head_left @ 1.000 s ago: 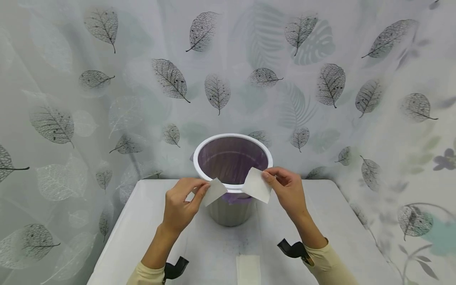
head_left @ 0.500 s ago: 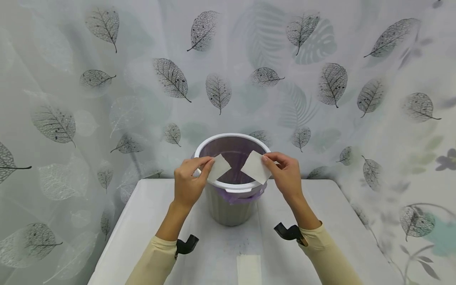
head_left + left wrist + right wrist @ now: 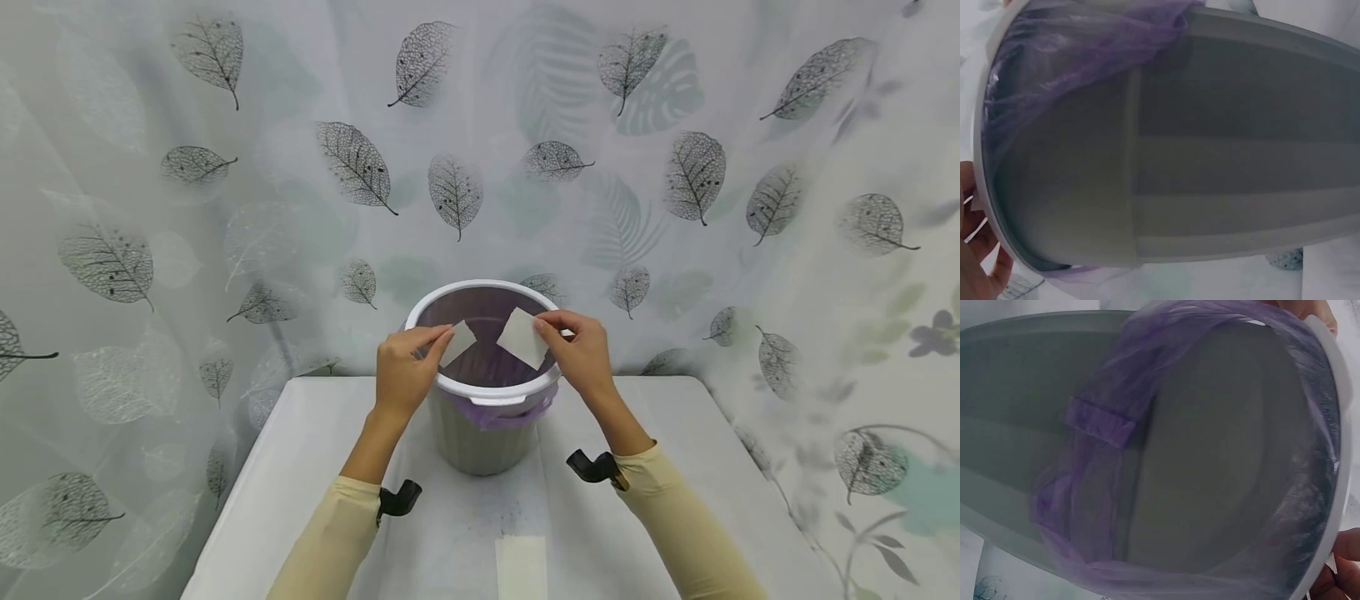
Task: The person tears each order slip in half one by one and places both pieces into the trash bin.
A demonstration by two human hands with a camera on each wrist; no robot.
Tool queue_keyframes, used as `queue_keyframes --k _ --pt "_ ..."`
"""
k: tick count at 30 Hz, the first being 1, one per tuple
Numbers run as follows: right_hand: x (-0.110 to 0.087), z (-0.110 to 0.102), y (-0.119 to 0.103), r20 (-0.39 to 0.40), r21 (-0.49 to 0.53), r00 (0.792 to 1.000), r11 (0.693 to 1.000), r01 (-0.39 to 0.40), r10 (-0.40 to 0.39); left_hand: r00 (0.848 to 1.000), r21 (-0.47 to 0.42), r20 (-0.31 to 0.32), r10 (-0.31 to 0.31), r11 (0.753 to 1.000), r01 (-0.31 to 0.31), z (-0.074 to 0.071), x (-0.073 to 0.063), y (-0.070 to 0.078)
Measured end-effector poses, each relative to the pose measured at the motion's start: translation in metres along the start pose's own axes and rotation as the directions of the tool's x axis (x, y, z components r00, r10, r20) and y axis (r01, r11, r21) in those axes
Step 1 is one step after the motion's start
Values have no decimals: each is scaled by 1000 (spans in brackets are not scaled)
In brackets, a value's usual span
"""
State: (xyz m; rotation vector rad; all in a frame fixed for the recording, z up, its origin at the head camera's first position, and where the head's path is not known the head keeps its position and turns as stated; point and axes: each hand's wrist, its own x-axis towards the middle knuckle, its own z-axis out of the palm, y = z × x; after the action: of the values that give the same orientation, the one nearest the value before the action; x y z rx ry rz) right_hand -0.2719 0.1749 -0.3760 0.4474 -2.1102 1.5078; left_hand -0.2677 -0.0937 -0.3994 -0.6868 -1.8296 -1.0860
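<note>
A grey trash can (image 3: 480,446) with a white rim ring (image 3: 491,392) stands on the table, lined with a thin purple bag (image 3: 504,414) whose edge hangs below the rim. My left hand (image 3: 405,367) pinches a torn piece of white paper (image 3: 459,343) over the left part of the opening. Another white piece of paper (image 3: 522,337) is pinched by my right hand (image 3: 581,350) over the right part. In the left wrist view the can's side (image 3: 1241,137) fills most of the picture, with fingers (image 3: 982,240) beyond the rim. The right wrist view shows the bag's folds (image 3: 1100,422) against the can.
A flat off-white strip (image 3: 521,568) lies at the table's front middle. The white-covered table (image 3: 645,417) ends at a leaf-printed curtain (image 3: 487,125) behind and at both sides. Dark wrist mounts (image 3: 592,467) jut inward from both sleeves.
Both hands have moved forward and up from the can's front rim to over its opening, bringing the two paper pieces along. In the last half second the right hand has shifted slightly left.
</note>
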Motion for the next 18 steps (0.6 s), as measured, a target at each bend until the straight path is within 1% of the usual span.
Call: queue_keyframes --k 4,6,11,16,18 --pt "-1 4 -3 18 -43 1000 999 24 -24 999 23 29 -37 999 36 0 -3 -5" --pt "-3 3 -14 28 -48 999 998 40 -39 999 39 37 -39 999 38 -1 -5 -7" --pt "-10 -2 -43 37 -39 997 997 74 -73 999 67 39 -16 998 13 -2 -6 -6" --pt "-17 -7 -48 8 -56 995 993 104 -104 1000 88 22 20 996 -22 -9 -6 2" --pt "-23 -9 -48 -4 -54 994 992 112 -112 1000 83 6 24 996 -25 -13 -9 5"
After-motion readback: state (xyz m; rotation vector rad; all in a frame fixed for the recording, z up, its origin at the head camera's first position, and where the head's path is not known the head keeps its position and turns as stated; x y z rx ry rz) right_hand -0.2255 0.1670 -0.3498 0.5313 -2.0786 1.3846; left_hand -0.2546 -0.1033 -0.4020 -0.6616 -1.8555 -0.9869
